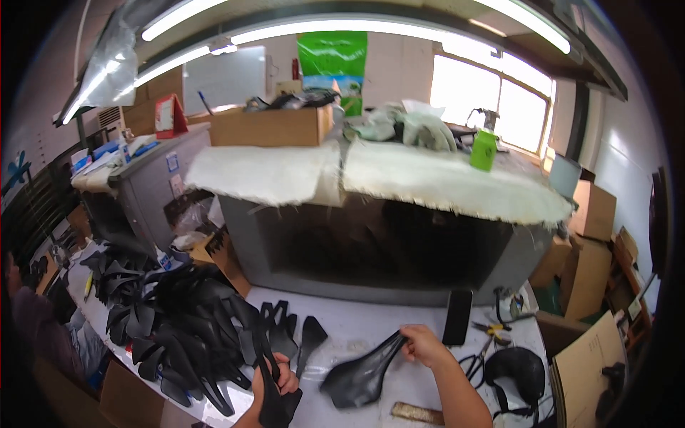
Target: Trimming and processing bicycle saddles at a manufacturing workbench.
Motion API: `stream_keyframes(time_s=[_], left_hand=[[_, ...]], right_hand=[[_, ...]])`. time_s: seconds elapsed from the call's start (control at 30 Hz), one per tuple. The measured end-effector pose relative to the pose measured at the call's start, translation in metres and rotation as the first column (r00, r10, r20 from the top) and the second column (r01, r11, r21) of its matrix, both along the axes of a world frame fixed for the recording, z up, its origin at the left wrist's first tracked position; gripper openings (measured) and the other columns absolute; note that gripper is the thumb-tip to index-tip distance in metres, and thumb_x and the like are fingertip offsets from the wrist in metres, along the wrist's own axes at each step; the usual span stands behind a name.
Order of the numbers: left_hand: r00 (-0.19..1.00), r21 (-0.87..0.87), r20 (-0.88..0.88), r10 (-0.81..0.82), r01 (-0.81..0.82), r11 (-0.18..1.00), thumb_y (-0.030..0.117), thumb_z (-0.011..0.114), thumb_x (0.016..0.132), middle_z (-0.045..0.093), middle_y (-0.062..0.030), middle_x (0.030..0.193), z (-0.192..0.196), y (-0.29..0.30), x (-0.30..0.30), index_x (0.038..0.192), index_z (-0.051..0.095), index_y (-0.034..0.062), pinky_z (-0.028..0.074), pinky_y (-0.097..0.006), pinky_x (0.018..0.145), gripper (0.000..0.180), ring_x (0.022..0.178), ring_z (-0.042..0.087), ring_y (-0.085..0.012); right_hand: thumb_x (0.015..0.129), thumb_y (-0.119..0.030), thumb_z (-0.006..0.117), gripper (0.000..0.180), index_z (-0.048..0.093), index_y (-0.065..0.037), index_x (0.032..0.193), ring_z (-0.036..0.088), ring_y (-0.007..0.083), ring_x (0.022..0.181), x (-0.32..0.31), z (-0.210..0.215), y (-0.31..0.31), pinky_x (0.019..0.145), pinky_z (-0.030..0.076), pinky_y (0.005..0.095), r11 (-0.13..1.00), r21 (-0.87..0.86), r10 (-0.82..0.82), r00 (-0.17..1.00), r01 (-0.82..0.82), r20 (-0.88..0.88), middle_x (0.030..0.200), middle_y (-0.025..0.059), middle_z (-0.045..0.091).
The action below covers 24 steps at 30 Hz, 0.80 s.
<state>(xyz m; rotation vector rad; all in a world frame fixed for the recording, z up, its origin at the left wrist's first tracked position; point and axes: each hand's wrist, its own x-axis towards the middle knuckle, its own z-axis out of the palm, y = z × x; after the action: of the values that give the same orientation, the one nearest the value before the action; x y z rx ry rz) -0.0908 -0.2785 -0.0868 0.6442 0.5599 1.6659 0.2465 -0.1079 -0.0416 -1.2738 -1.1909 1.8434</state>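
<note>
In my right hand (422,347) is the narrow end of a glossy black piece (357,378), shaped like a bicycle saddle shell, its wide end hanging toward the table's middle. My fingers pinch it at the tip. Lower and to the left, my left hand (284,376) is closed around another black saddle-shaped shell (277,410), held close to me with its narrow end pointing up. Beside that hand a big heap of similar black shells (189,314) covers the left of the white table (357,314). One loose shell (312,339) lies between the heap and my right hand's piece.
At the right are a black phone (457,317), scissors (472,364), yellow-handled pliers (494,331) and a black padded item (515,376). A worn brownish bar (417,412) lies at the near edge. Behind stands a grey open-fronted cabinet (285,278) draped with white cloth (457,182).
</note>
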Motion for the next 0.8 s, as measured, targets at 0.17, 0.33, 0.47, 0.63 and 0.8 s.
stream_keyframes(time_s=[0.17,0.33,0.47,0.63,0.8], left_hand=[[0.992,-0.196,0.08,-0.096,0.111,0.974,0.052,0.043,0.107,0.027,0.0011,0.054,0.04,-0.028,0.041,0.093,0.054,0.0093,0.024,-0.033,0.049,0.046,0.042,0.027,-0.0137],[0.942,-0.24,0.204,-0.267,0.312,0.919,0.056,0.038,0.108,0.03,0.0028,0.056,0.042,-0.049,0.067,0.092,0.048,0.0131,0.026,-0.032,0.049,0.046,0.042,0.027,-0.0115],[0.802,-0.115,0.484,-0.35,0.455,0.883,0.049,0.026,0.112,0.037,0.0051,0.058,0.043,-0.074,0.087,0.097,0.046,0.0129,0.033,-0.027,0.049,0.044,0.041,0.032,-0.007],[0.803,-0.215,0.421,-0.421,0.539,0.814,0.052,0.031,0.111,0.036,0.0059,0.056,0.048,-0.091,0.104,0.09,0.045,0.014,0.033,-0.027,0.051,0.046,0.042,0.033,-0.007],[0.824,-0.285,0.311,-0.474,0.557,0.78,0.056,0.038,0.108,0.04,0.0003,0.059,0.065,-0.095,0.125,0.082,0.046,0.0099,0.034,-0.03,0.052,0.053,0.047,0.04,-0.0114]], right_hand=[[0.097,-0.034,0.064,0.038,0.066,-0.001,0.116,0.07,0.0325,0.086,-0.04,-0.01,-0.084,0.074,0.056,0.0437,0.646,0.712,-0.393,0.678,-0.277,0.621,0.1,0.0187,0.069],[0.095,-0.04,0.065,0.046,0.067,-0.013,0.132,0.044,0.0475,0.138,-0.056,-0.006,-0.187,0.111,0.04,0.0554,0.321,0.655,-0.165,0.641,-0.684,0.75,0.146,0.0262,0.051],[0.094,-0.03,0.07,0.035,0.072,-0.008,0.121,0.046,0.0397,0.137,-0.029,-0.001,-0.243,0.11,0.041,0.0508,0.361,0.697,-0.003,0.746,-0.62,0.665,0.142,0.0209,0.055],[0.086,-0.03,0.075,0.041,0.073,-0.005,0.119,0.042,0.0443,0.141,0.018,-0.005,-0.223,0.115,0.032,0.0622,0.434,0.701,-0.051,0.762,-0.566,0.646,0.148,0.0215,0.05],[0.087,-0.033,0.074,0.044,0.072,-0.006,0.122,0.033,0.0418,0.148,0.012,-0.004,-0.243,0.12,0.023,0.0621,0.478,0.654,0.04,0.758,-0.587,0.651,0.153,0.0222,0.045]])
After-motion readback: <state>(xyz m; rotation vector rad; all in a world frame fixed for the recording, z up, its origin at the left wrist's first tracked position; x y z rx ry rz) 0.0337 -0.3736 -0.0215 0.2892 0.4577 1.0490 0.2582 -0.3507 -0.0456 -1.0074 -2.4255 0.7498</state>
